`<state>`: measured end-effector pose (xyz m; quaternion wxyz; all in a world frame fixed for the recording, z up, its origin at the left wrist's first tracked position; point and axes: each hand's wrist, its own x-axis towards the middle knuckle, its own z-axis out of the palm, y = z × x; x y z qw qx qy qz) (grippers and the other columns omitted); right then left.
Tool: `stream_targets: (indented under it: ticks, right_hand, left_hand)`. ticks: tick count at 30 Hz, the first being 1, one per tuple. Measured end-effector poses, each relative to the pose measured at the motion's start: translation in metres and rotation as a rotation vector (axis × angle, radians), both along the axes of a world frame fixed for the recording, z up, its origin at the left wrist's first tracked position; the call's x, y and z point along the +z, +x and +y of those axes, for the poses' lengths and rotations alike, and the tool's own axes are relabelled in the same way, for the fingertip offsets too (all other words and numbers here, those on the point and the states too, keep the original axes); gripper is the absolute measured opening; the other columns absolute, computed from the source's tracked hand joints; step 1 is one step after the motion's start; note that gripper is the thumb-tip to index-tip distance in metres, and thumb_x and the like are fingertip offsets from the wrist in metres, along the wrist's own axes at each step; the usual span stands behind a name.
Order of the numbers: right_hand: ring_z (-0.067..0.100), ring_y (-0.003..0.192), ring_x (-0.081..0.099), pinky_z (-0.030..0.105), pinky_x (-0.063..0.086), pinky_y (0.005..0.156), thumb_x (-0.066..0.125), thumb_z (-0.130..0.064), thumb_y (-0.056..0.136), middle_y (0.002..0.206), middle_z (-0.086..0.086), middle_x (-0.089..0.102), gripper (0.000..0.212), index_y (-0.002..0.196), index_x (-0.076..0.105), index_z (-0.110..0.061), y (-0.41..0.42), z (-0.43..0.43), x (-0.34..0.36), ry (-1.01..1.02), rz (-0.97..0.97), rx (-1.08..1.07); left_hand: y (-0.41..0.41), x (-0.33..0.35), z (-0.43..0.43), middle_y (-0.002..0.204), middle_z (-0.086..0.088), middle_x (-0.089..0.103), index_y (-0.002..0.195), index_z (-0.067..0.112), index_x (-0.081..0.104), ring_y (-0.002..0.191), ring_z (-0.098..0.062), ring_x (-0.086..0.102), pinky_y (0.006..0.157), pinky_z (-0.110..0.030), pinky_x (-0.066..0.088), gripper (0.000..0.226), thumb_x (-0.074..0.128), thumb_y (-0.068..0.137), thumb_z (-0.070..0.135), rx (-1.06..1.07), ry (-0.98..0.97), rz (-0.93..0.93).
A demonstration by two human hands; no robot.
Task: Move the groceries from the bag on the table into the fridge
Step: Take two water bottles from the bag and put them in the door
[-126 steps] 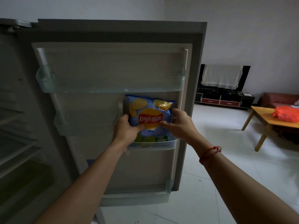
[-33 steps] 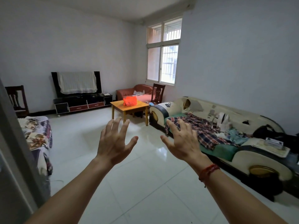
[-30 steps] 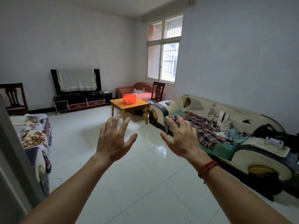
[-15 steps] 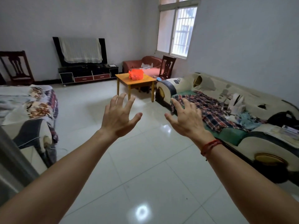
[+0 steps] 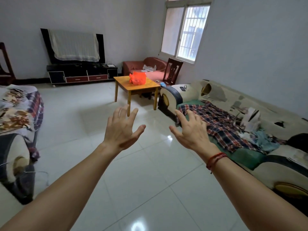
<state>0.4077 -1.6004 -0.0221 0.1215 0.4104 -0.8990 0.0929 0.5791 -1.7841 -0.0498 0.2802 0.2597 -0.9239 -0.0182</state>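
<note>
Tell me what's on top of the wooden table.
An orange plastic bag sits alone on the wooden table, toward its far side. Its contents are covered by the bag, so they cannot be seen.

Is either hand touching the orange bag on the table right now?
Apart. The head view shows the left hand and right hand open and empty over bare floor, while the bag sits on the table well across the room.

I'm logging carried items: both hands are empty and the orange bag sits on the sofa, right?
Not quite. The head view shows the orange bag on the wooden table, not the sofa. Left hand and right hand are indeed empty.
</note>
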Motion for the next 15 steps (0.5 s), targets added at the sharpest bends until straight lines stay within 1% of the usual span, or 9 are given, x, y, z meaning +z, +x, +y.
stream_targets:
  ticks: [8,15]
  right_hand:
    - [0.033,0.14,0.032,0.051,0.031,0.11,0.039,-0.064,0.096,0.158,0.013,0.029,0.07,0.157,0.02,-0.035,-0.088,-0.096,0.008,-0.037,-0.009,-0.009]
    - [0.033,0.142,0.031,0.052,0.029,0.112,0.04,-0.064,0.096,0.158,0.014,0.029,0.071,0.158,0.018,-0.036,-0.191,-0.177,-0.012,-0.062,-0.044,0.006]
  left_hand:
    - [-0.094,0.015,-0.093,0.15,-0.013,0.038,0.144,0.02,0.045,0.138,-0.034,0.034,0.103,-0.052,0.039,0.075,0.03,0.086,0.065,-0.016,0.017,-0.008]
    - [-0.197,0.003,-0.169,0.151,-0.013,0.039,0.145,0.02,0.045,0.138,-0.034,0.034,0.104,-0.05,0.038,0.076,0.029,0.087,0.066,-0.007,0.006,-0.028]
